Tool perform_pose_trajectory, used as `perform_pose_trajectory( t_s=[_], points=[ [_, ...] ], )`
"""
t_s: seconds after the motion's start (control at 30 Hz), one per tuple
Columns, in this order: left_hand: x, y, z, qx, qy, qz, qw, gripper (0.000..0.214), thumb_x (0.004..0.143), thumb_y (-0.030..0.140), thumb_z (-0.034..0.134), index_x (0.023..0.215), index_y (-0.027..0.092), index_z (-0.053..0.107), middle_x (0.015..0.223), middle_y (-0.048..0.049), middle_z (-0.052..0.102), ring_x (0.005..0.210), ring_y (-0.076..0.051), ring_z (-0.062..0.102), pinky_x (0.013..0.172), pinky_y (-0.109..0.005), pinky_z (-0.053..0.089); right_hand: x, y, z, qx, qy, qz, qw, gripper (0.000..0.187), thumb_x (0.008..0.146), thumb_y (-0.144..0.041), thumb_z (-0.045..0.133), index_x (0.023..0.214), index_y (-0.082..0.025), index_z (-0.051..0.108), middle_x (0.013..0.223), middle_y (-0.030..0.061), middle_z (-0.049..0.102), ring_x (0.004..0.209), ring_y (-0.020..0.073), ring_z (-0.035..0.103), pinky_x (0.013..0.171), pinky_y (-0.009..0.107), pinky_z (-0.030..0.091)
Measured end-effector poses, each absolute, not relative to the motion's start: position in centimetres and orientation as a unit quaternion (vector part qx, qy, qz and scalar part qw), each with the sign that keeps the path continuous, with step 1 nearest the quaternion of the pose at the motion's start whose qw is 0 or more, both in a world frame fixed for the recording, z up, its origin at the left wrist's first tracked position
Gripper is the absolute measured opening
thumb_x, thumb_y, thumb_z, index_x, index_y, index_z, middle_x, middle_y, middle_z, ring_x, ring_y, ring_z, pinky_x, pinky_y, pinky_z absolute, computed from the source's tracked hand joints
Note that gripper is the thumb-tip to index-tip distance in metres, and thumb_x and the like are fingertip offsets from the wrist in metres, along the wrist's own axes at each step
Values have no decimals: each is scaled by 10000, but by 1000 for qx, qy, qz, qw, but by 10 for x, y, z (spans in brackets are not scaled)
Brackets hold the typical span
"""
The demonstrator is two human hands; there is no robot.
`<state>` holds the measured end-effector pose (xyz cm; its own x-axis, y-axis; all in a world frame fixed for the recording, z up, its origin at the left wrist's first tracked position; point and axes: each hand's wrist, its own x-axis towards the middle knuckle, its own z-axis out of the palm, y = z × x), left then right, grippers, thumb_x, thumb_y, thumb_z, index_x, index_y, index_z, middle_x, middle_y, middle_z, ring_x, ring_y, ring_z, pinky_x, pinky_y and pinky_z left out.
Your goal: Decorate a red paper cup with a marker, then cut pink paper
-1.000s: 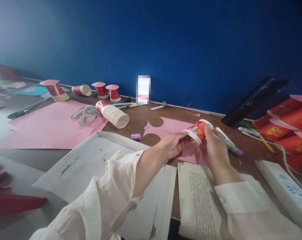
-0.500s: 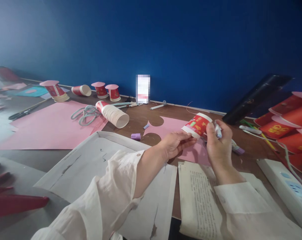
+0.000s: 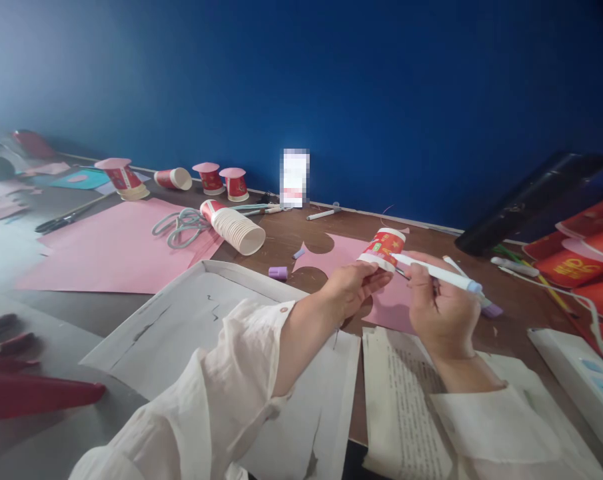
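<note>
My left hand (image 3: pixel 354 287) grips a red patterned paper cup (image 3: pixel 387 245) near its lower rim, the cup tilted above a cut sheet of pink paper (image 3: pixel 341 248). In my right hand (image 3: pixel 444 307) is a white marker pen (image 3: pixel 441 272), held like a pencil, with its tip at or very near the cup's side. A second slim white pen shows behind that hand, partly hidden by it. On the brown table, left of the cup, lies a purple marker cap (image 3: pixel 278 273), with a smaller lilac cap (image 3: pixel 299 253) beyond it.
A stack of paper cups (image 3: pixel 238 230) lies on its side by a coiled grey cord (image 3: pixel 178 227). Cups with pink paper tops (image 3: pixel 234 185) stand along the blue wall. Right are a black tube (image 3: pixel 526 200), red cups (image 3: pixel 576 267) and a power strip (image 3: pixel 581 373). Printed pages (image 3: pixel 406 407) lie in front.
My right hand has turned and shifted down a little, bringing the marker round to point at the cup. The cup has moved slightly left in view, still in my left hand.
</note>
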<state>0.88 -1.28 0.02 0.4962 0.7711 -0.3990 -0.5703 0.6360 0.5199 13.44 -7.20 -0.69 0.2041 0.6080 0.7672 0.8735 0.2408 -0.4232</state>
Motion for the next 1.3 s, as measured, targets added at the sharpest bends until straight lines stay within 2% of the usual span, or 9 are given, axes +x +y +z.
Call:
perform_pose_trajectory(
  t_s=[0.23,0.47,0.73,1.0,1.3],
  points=[
    [10,-14,0,169,310,399,846,191,905,15,490,792,61,638,731,-83,671,689,-112,676,804,-209,575,137,-71,-10,-619,-617,-165,457,364,980,-385,482,1060,-148,746,782,106,755,803,254,739,755,362,563],
    [10,-14,0,176,310,396,846,176,895,16,500,824,62,654,745,-80,674,707,-117,673,879,-247,570,138,-69,-13,-615,-621,-176,454,353,981,-371,485,1066,-139,737,790,107,759,809,244,738,807,364,551],
    [10,-15,2,181,314,404,840,209,904,11,491,774,69,645,738,-74,665,698,-110,666,897,-242,559,136,-70,-11,-601,-635,-190,447,337,978,-362,490,1021,-130,732,852,130,764,859,265,737,762,356,550],
    [11,-14,-4,185,298,408,843,215,912,27,511,764,80,658,762,-81,673,709,-104,670,871,-231,553,135,-70,-11,-593,-649,-194,436,324,979,-352,495,1004,-138,737,764,102,750,800,244,735,728,330,548],
    [12,-14,-2,196,306,405,839,242,914,22,491,748,88,654,710,-66,665,694,-109,666,891,-254,557,135,-70,-10,-600,-633,-198,448,294,970,-342,506,1006,-156,730,887,118,770,847,246,731,749,337,542]
  ],
)
